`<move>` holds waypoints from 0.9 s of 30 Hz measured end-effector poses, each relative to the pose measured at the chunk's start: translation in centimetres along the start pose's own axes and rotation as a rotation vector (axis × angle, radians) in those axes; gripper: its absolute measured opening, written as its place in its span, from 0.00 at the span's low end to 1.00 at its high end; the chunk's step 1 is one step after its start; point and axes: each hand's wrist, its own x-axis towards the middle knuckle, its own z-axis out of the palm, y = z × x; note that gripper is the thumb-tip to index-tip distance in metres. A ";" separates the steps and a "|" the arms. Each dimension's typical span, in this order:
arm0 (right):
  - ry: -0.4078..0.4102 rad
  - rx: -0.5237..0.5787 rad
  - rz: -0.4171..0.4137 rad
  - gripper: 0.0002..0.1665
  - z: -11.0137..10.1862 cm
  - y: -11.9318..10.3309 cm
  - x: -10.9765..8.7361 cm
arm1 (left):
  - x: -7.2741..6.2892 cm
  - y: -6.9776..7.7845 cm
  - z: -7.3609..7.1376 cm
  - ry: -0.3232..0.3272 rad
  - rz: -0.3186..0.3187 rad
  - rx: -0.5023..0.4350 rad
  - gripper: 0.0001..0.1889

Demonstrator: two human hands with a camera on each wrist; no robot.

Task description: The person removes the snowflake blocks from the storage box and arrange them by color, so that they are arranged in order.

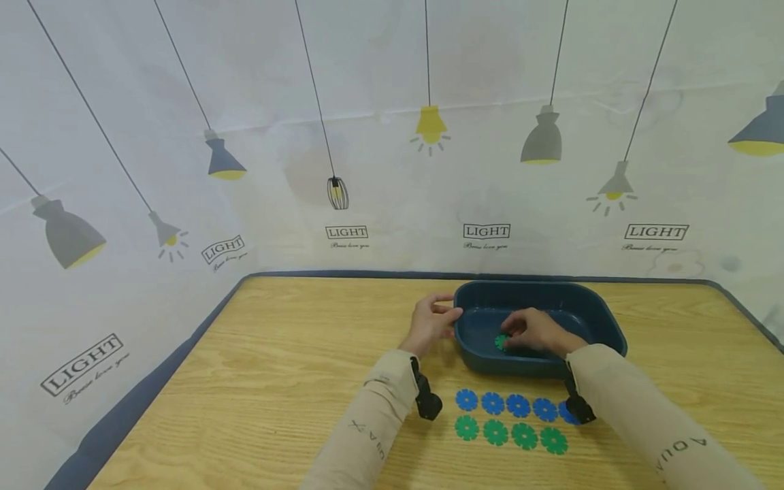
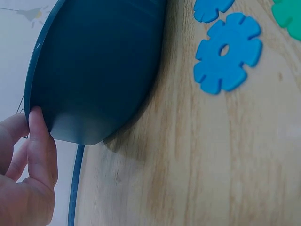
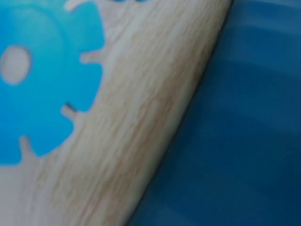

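Observation:
A dark blue plastic basin [image 1: 517, 366] stands toward the back of the wooden table. My left hand [image 1: 430, 321] grips its left end, with finger and thumb at the rim; the left wrist view shows the fingers [image 2: 38, 141] against the basin wall [image 2: 103, 61]. My right hand [image 1: 534, 331] reaches down inside the basin and pinches a green notched plastic disc [image 1: 501, 341] at its fingertips. In the right wrist view the hand is out of sight; only the basin's side [image 3: 249, 122] and a blue notched disc [image 3: 51, 89] show.
In front of the basin lies a row of several blue notched discs [image 1: 518, 405], the rightmost partly behind the right wrist camera. Nearer me runs a row of several green discs [image 1: 525, 436]. A cloth printed with lamps [image 1: 404, 177] hangs behind the table [image 1: 275, 381].

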 end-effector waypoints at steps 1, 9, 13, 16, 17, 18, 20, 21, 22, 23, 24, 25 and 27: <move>-0.018 0.004 0.001 0.20 0.0 0.0 0.0 | 0.0 0.0 0.0 0.001 -0.001 0.000 0.18; -0.081 0.006 -0.007 0.23 -0.1 -0.1 -0.1 | 0.0 0.1 0.0 0.005 -0.013 -0.001 0.17; -0.078 0.008 -0.005 0.21 -0.1 -0.1 -0.2 | 0.0 0.1 0.1 0.011 -0.015 0.002 0.17; -0.075 0.010 -0.008 0.20 -0.1 -0.1 -0.3 | 0.1 0.0 0.1 0.011 -0.012 0.006 0.17; -0.071 0.014 -0.007 0.19 -0.1 -0.1 -0.2 | 0.1 0.0 0.1 0.012 -0.012 0.005 0.17; -0.071 0.014 -0.010 0.19 -0.1 -0.1 -0.2 | 0.1 0.0 0.1 0.012 -0.010 0.005 0.17; -0.072 0.016 -0.015 0.18 -0.2 -0.1 -0.2 | 0.2 -0.1 0.1 0.011 -0.005 0.004 0.17; -0.072 0.023 -0.011 0.18 -0.2 -0.1 -0.2 | 0.2 -0.1 0.1 0.009 -0.004 0.003 0.17; -0.072 0.025 -0.014 0.17 -0.2 -0.1 -0.2 | 0.3 -0.2 0.0 0.008 0.000 0.001 0.17; -0.073 0.027 -0.016 0.16 -0.2 -0.1 -0.2 | 0.3 -0.3 0.0 0.008 0.001 -0.001 0.17; -0.077 0.027 -0.023 0.16 -0.2 -0.1 -0.2 | 0.4 -0.3 0.0 0.007 0.004 -0.003 0.17; -0.077 0.031 -0.026 0.15 -0.2 -0.1 -0.2 | 0.4 -0.4 0.0 0.006 0.005 -0.005 0.17; -0.076 0.033 -0.039 0.13 -0.2 -0.1 -0.2 | 0.4 -0.4 0.0 0.005 0.008 -0.006 0.18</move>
